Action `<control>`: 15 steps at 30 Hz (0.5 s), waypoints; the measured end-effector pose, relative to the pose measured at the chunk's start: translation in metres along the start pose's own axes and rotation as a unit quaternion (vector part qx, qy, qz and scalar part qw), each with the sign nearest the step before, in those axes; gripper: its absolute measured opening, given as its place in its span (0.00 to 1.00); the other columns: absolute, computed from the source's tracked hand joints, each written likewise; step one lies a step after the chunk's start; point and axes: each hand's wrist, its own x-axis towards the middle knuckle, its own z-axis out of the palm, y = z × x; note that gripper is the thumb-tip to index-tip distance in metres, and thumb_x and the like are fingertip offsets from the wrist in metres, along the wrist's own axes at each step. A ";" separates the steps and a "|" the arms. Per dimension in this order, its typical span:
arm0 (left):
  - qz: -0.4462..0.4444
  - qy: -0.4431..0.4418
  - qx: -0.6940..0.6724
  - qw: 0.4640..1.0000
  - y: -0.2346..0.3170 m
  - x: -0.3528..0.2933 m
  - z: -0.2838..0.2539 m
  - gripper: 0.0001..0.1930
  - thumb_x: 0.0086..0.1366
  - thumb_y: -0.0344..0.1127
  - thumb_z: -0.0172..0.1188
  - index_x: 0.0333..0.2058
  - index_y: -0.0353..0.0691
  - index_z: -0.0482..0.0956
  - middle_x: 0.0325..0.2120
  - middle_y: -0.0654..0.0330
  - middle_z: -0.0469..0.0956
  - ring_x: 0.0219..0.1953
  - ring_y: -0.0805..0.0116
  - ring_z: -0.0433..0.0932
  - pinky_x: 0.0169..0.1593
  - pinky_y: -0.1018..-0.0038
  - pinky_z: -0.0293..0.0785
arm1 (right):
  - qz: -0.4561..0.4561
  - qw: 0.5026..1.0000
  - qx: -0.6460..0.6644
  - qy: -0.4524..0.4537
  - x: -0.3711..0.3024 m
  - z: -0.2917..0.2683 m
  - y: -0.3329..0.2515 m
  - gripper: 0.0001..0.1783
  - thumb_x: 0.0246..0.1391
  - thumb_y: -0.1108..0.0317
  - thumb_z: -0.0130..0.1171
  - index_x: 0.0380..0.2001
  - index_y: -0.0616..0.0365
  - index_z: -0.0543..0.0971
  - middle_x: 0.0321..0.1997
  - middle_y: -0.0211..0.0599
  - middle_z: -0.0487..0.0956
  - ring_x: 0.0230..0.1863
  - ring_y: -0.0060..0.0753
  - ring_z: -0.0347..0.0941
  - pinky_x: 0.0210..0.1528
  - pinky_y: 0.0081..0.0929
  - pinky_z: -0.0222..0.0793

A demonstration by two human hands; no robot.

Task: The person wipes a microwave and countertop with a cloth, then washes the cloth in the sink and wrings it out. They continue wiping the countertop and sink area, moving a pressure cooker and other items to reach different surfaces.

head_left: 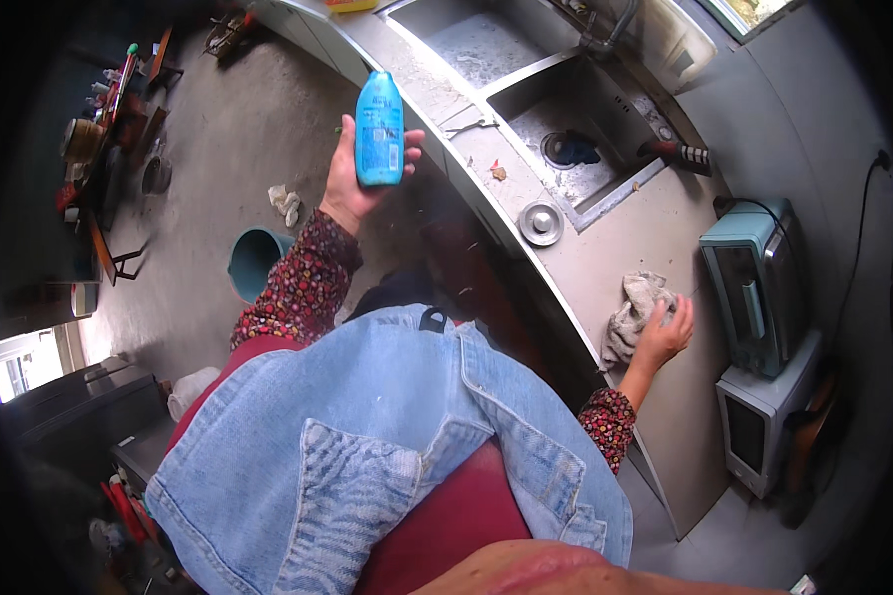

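Held upright over the floor beside the counter is a blue plastic bottle [378, 134] with a printed label, shaped like a shampoo bottle. My left hand [352, 183] grips it from behind and below, the thumb along its left side and fingertips showing past its right. On the counter to the right lies a crumpled grey-beige cloth [627, 322]. My right hand [663, 337] rests at the cloth's right edge, fingers apart and slightly bent; part of the cloth may be under the palm.
A steel double sink [531, 83] is set into the counter, with a round metal strainer [541, 224] by its corner. Scraps lie along the counter edge. A light-blue toaster oven [754, 288] sits on a white appliance [764, 421] at right. A teal bucket [258, 263] stands on the floor.
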 end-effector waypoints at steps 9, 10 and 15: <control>-0.017 -0.075 0.020 0.997 0.072 0.146 -0.026 0.39 0.70 0.67 0.38 0.64 0.37 0.62 0.53 0.42 0.74 0.40 0.55 0.79 0.42 0.61 0.78 | 0.007 0.910 0.412 -0.043 0.171 0.089 -0.212 0.08 0.62 0.75 0.53 0.40 0.65 0.81 0.42 0.43 0.80 0.42 0.35 0.78 0.45 0.26 0.77; -0.028 -0.067 0.023 0.997 0.080 0.173 -0.026 0.38 0.70 0.67 0.39 0.62 0.38 0.64 0.51 0.43 0.75 0.40 0.54 0.80 0.42 0.60 0.79 | 0.015 0.904 0.423 -0.060 0.192 0.110 -0.241 0.09 0.62 0.74 0.53 0.41 0.63 0.81 0.41 0.40 0.81 0.42 0.33 0.78 0.44 0.26 0.77; -0.104 -0.118 -0.003 0.988 0.110 0.312 -0.032 0.34 0.71 0.63 0.40 0.57 0.37 0.69 0.45 0.47 0.78 0.39 0.54 0.80 0.41 0.58 0.79 | 0.006 0.962 0.273 -0.018 0.307 0.242 -0.310 0.15 0.62 0.68 0.51 0.49 0.58 0.79 0.46 0.45 0.81 0.47 0.47 0.78 0.52 0.36 0.73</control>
